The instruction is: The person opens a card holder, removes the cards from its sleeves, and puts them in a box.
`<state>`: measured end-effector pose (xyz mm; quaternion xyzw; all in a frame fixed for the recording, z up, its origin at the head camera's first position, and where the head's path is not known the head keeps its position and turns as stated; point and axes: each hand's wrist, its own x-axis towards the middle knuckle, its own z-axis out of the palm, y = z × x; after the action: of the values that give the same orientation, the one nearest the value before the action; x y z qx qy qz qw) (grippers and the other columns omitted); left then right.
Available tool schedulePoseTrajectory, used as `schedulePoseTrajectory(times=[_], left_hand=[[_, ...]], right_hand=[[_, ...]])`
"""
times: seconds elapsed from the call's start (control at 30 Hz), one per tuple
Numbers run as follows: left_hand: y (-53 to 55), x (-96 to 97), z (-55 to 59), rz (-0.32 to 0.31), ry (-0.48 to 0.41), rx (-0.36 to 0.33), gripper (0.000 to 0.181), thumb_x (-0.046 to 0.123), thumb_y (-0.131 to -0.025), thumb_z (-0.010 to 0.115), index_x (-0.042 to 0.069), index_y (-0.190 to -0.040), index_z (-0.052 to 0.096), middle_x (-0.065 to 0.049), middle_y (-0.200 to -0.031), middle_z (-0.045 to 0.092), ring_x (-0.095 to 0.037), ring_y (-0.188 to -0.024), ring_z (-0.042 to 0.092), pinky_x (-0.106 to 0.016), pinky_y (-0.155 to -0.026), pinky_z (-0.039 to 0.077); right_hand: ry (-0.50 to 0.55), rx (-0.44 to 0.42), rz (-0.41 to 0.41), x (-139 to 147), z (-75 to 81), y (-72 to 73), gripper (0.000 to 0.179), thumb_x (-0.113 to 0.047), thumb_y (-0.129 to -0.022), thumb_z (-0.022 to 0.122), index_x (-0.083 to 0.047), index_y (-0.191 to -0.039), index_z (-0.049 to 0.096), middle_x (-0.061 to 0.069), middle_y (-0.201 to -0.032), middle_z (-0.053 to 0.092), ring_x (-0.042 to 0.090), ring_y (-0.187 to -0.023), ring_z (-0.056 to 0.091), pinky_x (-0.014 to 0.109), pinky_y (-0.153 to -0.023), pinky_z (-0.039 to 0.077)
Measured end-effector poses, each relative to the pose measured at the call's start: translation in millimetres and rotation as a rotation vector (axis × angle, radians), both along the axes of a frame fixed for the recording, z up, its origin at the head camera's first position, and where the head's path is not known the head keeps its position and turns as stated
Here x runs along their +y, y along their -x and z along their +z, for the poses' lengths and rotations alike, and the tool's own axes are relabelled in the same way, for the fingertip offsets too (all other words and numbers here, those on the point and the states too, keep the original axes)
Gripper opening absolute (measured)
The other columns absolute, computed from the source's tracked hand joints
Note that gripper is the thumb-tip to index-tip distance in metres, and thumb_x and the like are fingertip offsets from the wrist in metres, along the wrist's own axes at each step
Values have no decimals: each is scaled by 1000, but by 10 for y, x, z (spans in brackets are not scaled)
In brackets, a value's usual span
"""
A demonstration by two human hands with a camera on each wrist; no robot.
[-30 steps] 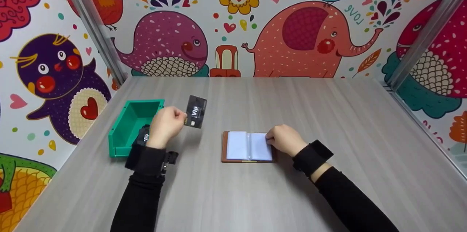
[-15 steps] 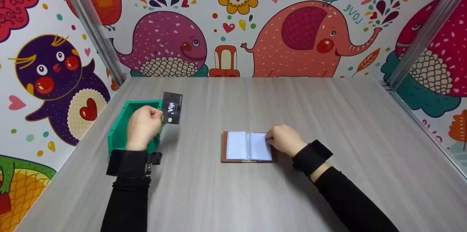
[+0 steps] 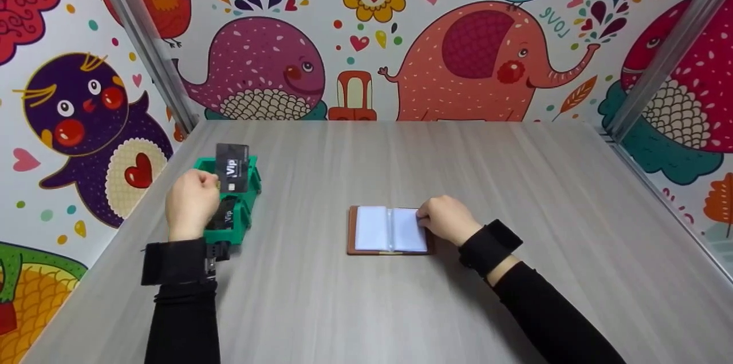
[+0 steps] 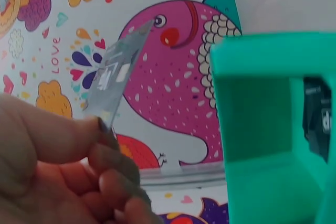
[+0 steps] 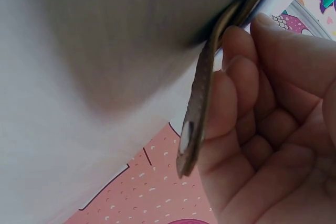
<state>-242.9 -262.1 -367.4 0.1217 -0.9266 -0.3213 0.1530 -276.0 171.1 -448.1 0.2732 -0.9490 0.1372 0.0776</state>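
Note:
My left hand point(image 3: 192, 201) pinches a black bank card point(image 3: 233, 168) marked "Vip" by its lower edge, between thumb and curled fingers. The card is held upright, overlapping the green bin point(image 3: 255, 178) in the head view. Inside the bin lies another black "Vip" card point(image 3: 226, 215); the left wrist view also has dark cards point(image 4: 317, 116) there. On the table a brown card holder point(image 3: 352, 232) lies open, showing pale plastic sleeves point(image 3: 372, 228). My right hand point(image 3: 449, 218) pinches its right edge. A brown strap with a snap point(image 5: 194, 114) sticks out beside my curled fingers in the right wrist view.
The wood-grain table point(image 3: 320, 307) ends at a wall point(image 3: 366, 43) printed with cartoon animals. Metal posts point(image 3: 143, 43) rise at its back corners. Both wrists wear black bands point(image 3: 174, 261).
My left hand has moved left with the black bank card, from right of the bin to over it. A card inside the bin shows again. My right hand and the card holder have stayed put.

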Motion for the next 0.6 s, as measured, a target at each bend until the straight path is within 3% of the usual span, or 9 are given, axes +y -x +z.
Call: schedulePoseTrajectory(times=[0.2,0.37,0.47,0.6], left_hand=[[-36,-112,-25,66,10,-13,27,17,-103,45,-4,-90,57,-25,-95,59,-38,-82,54,-43,-67,40],[-56,-189,-72,88,33,-18,31,14,-101,44,-10,-103,63,-32,-112,62,-49,-95,57,-56,-79,45],[-61,-220,-102,97,45,-38,32,14,-100,44,-10,-103,64,-32,-112,62,-51,-98,56,-58,-82,45],[-59,-245,-149,111,83,-59,32,16,-99,46,-7,-88,66,-31,-95,63,-51,-90,57,-56,-72,46]], right_hand=[[-2,6,8,1,-4,4,10,0,-80,77,-7,-75,72,3,-78,71,20,-69,64,38,-65,52],[3,8,14,5,-2,-2,13,0,-80,77,-8,-72,70,2,-76,69,18,-65,61,37,-63,51],[6,17,27,11,-2,-4,17,0,-79,78,-9,-69,68,1,-73,68,15,-63,57,36,-61,50],[3,27,35,11,-6,0,18,0,-78,78,-10,-68,67,0,-72,67,15,-62,56,35,-60,50]])
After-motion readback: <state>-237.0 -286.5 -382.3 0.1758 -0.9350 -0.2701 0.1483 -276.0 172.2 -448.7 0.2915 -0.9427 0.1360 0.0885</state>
